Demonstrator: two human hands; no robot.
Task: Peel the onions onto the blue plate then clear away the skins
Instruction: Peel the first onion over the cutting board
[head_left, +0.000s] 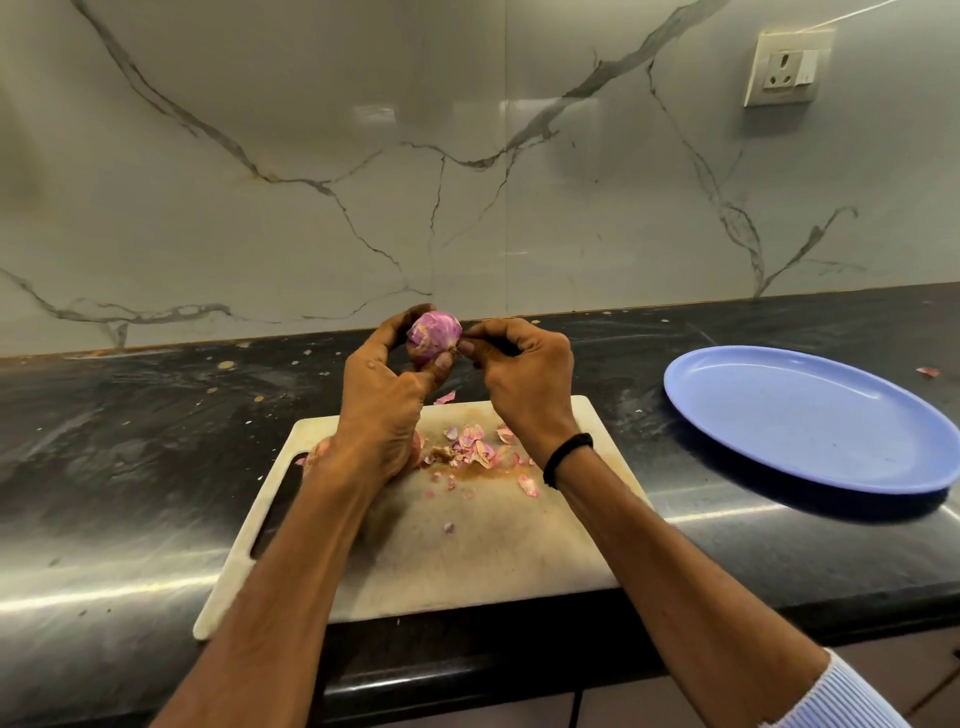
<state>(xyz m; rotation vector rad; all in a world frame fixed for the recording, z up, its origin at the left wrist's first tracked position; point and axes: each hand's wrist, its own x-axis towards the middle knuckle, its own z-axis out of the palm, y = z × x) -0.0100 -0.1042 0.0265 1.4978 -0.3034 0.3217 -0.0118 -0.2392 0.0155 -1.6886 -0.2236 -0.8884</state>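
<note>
Head view, and it all starts at the fingertips (469, 347) of the right hand (524, 384): thumb and forefinger are pinched tight at the root end of the onion (434, 335), gripping a wisp of skin or root there, too small to tell which. The other fingers of that hand are curled in behind. Opposite, the left hand (382, 410) cradles the onion, fingers wrapped over its top and far side, thumb pressed up under it. The onion is held in the air above the back edge of the cutting board (467, 561), purple and glossy, mostly bare.

Down below, a litter of pink and tan skins (472, 449) lies on the board between the two wrists, with a few flakes scattered nearer the camera. One scrap (445, 397) sits just off the board's far edge. Something pinkish peeks out beside the left wrist, largely hidden.

A black band (567, 460) circles the right wrist; a pale ribbed sleeve (841, 696) shows at the elbow.

Out right, the blue plate (810, 421) rests on the dark countertop (130, 467), well apart from the board, with nothing on it. A wall socket (782, 67) sits on the veined marble backsplash (311, 156).
</note>
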